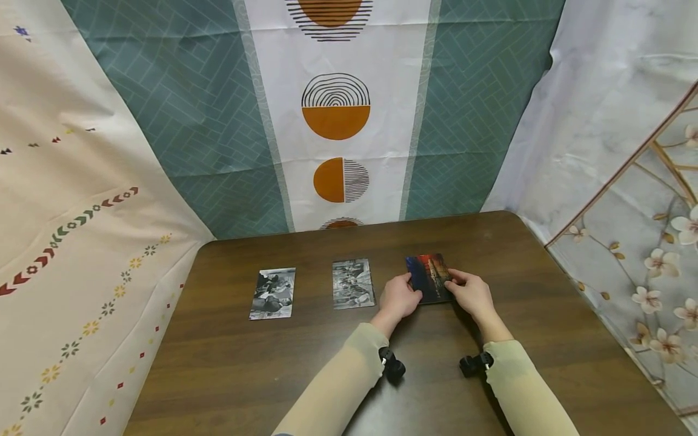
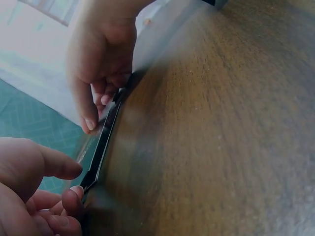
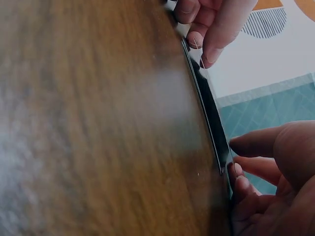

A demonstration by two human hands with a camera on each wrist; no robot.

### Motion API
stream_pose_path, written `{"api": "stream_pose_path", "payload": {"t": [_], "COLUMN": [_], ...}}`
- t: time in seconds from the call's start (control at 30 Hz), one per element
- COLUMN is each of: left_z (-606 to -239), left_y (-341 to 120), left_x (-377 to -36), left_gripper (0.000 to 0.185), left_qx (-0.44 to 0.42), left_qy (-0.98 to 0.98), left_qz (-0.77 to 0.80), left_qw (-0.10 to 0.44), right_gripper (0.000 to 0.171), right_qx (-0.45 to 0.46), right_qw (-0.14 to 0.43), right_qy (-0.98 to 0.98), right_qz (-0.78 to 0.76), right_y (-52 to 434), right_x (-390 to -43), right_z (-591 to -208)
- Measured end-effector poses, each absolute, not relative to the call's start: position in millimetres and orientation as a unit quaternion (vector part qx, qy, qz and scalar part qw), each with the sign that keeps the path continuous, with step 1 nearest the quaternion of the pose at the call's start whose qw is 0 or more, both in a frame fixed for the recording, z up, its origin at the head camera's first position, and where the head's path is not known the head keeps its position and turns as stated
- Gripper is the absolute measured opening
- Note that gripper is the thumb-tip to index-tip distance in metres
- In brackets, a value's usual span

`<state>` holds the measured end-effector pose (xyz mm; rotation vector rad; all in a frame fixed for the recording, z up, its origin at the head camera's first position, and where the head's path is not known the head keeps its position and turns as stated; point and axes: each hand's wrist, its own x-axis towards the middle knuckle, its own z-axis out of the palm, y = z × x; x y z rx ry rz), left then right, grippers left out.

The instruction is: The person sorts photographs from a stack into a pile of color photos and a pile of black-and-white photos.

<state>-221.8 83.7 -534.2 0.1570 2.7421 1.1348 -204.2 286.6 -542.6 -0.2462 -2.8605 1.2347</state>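
Steadying from both sides: pale sleeves cross the counter, a small camera on each wrist. Left hand and right hand hold opposite side edges of a dark colour picture; fingers on each side bent to a narrow pinch at its edge. Picture sits rightmost in a row of three. Wrist views: thin, dark, layered-looking edge; one sheet or several, cannot tell; nor whether it lies fully flat. Two-sided hold probably keeps it square and its printed middle untouched. Leftward, middle grey picture, then left grey picture, both face up, well apart; spacing presumably deliberate, avoiding overlap. Farthest: patterned cloth behind the counter.
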Motion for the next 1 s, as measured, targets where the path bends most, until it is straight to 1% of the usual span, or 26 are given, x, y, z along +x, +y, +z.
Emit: {"api": "stream_pose_path", "payload": {"t": [0.33, 0.53, 0.63, 1.0], "left_z": [-534, -535, -536, -534], "left_y": [84, 84, 84, 87], "left_x": [-225, -223, -221, -217], "left_gripper": [0.057, 0.058, 0.059, 0.058], "left_qx": [0.054, 0.046, 0.043, 0.041], "left_qy": [0.921, 0.913, 0.913, 0.92], "left_qz": [0.377, 0.393, 0.393, 0.376], "left_qw": [0.087, 0.1, 0.097, 0.103], "right_gripper": [0.049, 0.051, 0.051, 0.054], "right_qx": [-0.078, -0.081, -0.078, -0.086], "right_qw": [0.014, 0.011, 0.013, -0.003], "right_qy": [-0.919, -0.916, -0.917, -0.917], "right_qz": [0.386, 0.394, 0.391, 0.39], "right_y": [285, 283, 283, 281], "right_x": [-205, -204, -205, -216], "right_z": [-544, -543, -543, -539]}}
